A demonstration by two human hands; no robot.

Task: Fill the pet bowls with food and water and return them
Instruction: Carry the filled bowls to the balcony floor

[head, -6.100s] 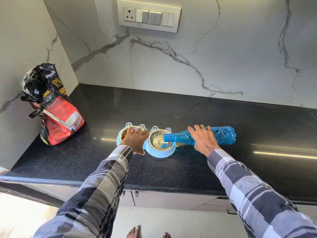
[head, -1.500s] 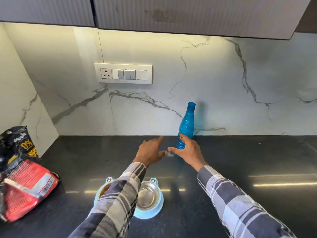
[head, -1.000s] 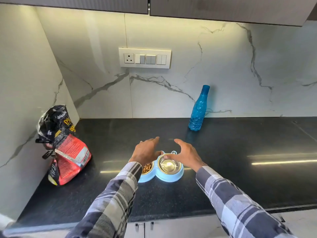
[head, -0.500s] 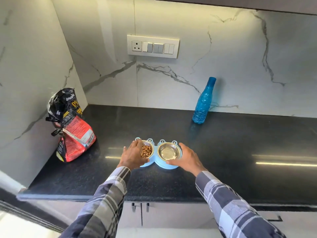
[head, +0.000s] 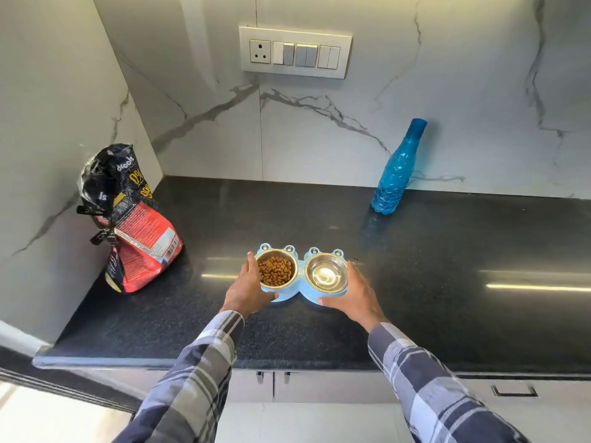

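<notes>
Gripping the light blue double feeder (head: 299, 294) from both ends, the two hands frame it on the black bench (head: 447, 251). The left hand (head: 248, 290) curls round the feeder's left end, thumb along the near edge and fingers up the outer side of the left bowl (head: 275, 272), which holds brown kibble. The right hand (head: 355, 295) curls round the right end in the same way, thumb on the near edge below the right bowl (head: 327, 275), which holds clear water with a bright reflection in it. The feeder sits between the hands, near the middle of the bench and well back from its front edge. The blue bottle (head: 396, 172) stands upright at the back of the bench, against the marble wall, well apart from the feeder and to its right. The red and black food bag (head: 134, 225) stands in the left corner. A switch panel (head: 295, 52) is fixed to the wall above. Compared with half a second ago, both hands have closed further round the feeder's ends; one second ago they were open above it, and 1.5 seconds ago the right hand was at the bottle.
</notes>
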